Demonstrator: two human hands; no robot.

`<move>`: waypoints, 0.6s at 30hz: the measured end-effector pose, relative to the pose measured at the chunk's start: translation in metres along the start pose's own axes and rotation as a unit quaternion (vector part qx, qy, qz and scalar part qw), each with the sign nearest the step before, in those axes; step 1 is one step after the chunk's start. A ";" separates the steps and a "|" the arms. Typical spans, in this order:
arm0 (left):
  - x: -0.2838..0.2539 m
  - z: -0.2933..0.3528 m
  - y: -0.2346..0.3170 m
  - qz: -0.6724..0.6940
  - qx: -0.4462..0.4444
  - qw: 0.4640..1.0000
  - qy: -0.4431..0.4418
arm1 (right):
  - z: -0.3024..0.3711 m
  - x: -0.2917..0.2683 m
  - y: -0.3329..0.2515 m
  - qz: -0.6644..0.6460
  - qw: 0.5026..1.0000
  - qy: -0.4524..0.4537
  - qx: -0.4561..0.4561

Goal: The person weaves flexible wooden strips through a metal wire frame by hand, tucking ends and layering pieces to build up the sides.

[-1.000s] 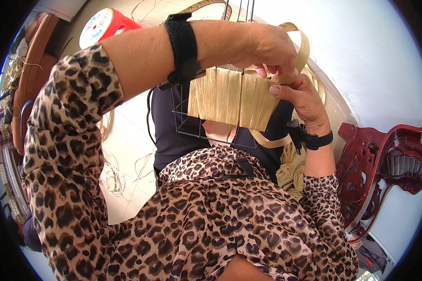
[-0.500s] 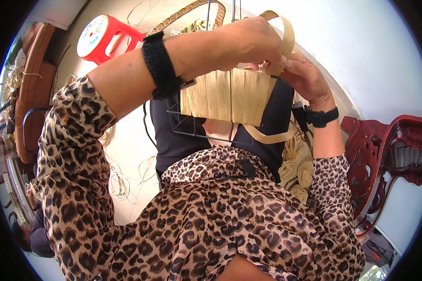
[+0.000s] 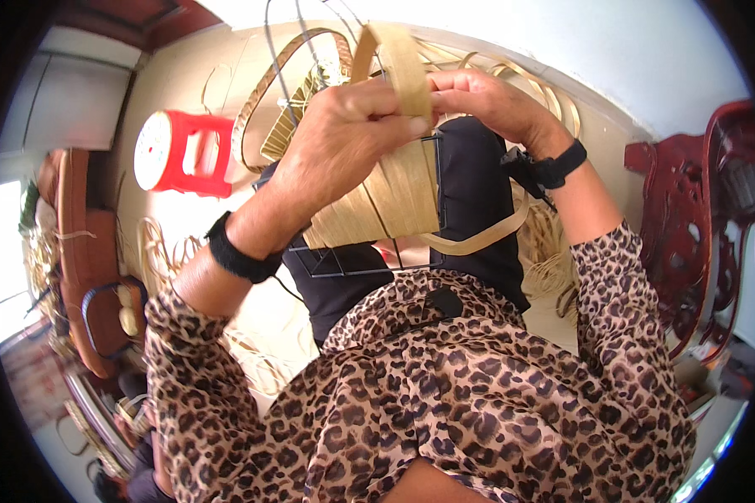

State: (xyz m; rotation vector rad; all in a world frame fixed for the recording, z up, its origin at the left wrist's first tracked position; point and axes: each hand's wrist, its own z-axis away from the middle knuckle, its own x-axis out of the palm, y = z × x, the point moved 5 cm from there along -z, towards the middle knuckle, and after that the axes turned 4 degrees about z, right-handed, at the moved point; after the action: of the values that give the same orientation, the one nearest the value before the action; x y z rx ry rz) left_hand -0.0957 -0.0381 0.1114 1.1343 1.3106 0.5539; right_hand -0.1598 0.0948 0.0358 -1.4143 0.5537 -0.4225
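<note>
A black wire frame (image 3: 369, 264), partly woven with flat tan strips (image 3: 394, 201), rests over my lap. My left hand (image 3: 344, 138) pinches a wide tan strip (image 3: 403, 63) that loops up over the frame's top edge. My right hand (image 3: 486, 101) grips the same strip just beyond the frame's top. Both wrists wear black bands. A loose end of the strip (image 3: 478, 239) curves under my right forearm. My fingers hide the frame's top rim.
A red plastic stool (image 3: 184, 155) lies on its side on the pale floor at the left. Coils of tan strip (image 3: 554, 251) lie to the right. A carved dark red chair (image 3: 696, 218) stands at far right, and a wooden bench (image 3: 84, 251) at far left.
Both hands have risen along the frame's top edge, drawing the strip loop higher. The view has tilted, bringing the red stool and floor further into sight.
</note>
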 end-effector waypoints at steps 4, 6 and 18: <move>0.002 0.001 -0.010 0.115 -0.102 0.988 -0.006 | -0.001 -0.001 -0.004 0.050 0.999 -0.003 0.010; -0.001 -0.004 -0.014 0.122 -0.110 0.986 -0.002 | -0.007 0.008 -0.006 0.051 0.998 -0.039 0.007; 0.003 -0.026 0.006 -0.027 -0.117 0.992 -0.038 | -0.038 0.004 -0.001 -0.002 0.997 -0.071 -0.032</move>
State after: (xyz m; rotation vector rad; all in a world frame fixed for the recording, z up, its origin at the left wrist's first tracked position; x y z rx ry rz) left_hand -0.1178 -0.0249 0.1184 0.9141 1.1737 0.6015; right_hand -0.1785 0.0619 0.0334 -1.4943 0.4524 -0.3054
